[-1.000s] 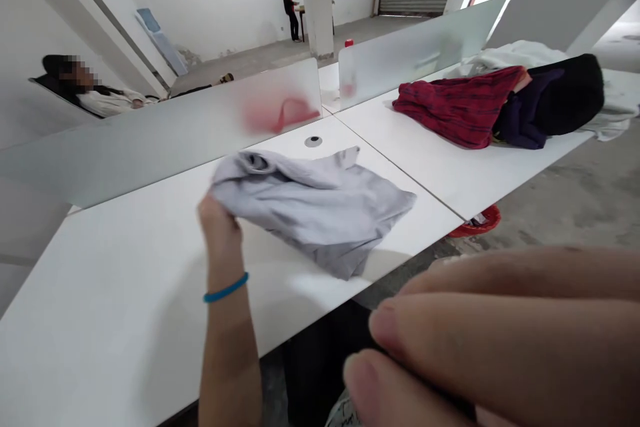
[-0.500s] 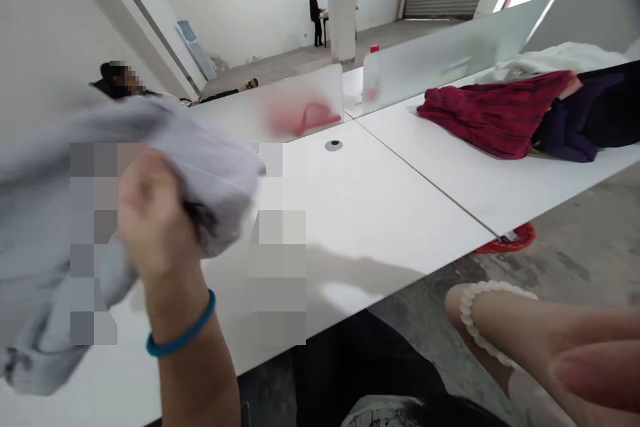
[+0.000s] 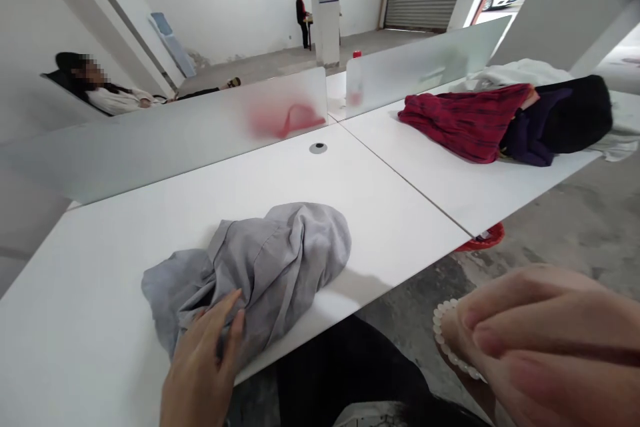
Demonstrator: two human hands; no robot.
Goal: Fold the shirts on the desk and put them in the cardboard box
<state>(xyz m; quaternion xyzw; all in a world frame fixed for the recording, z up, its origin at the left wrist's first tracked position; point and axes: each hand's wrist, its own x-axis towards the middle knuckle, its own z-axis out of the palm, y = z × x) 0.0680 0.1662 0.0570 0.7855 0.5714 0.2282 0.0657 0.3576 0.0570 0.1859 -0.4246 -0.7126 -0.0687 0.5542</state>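
Note:
A crumpled grey garment (image 3: 280,253) lies in a heap near the front edge of the white table; its folds hide what kind it is. My left hand (image 3: 205,360) rests at the garment's near left side, fingers apart and their tips touching the cloth. On the right, close to the camera, is my right hand (image 3: 555,340), away from the garment. Its fingers are curled and pressed together, and whatever may be inside them is hidden. A white bead bracelet (image 3: 443,327) circles that wrist.
Farther right on the table (image 3: 400,213) lie a red checked garment (image 3: 460,120), a black cloth (image 3: 575,117) and white fabric (image 3: 525,70). Frosted dividers (image 3: 200,137) line the back. A red-lined bin (image 3: 487,240) sits below. A person (image 3: 115,97) reclines behind; another person (image 3: 303,17) stands farther off.
The grey garment, held up in my left hand before, now lies on the table, and that hand has lowered and opened. My right hand has shifted left and shows more of its fingers.

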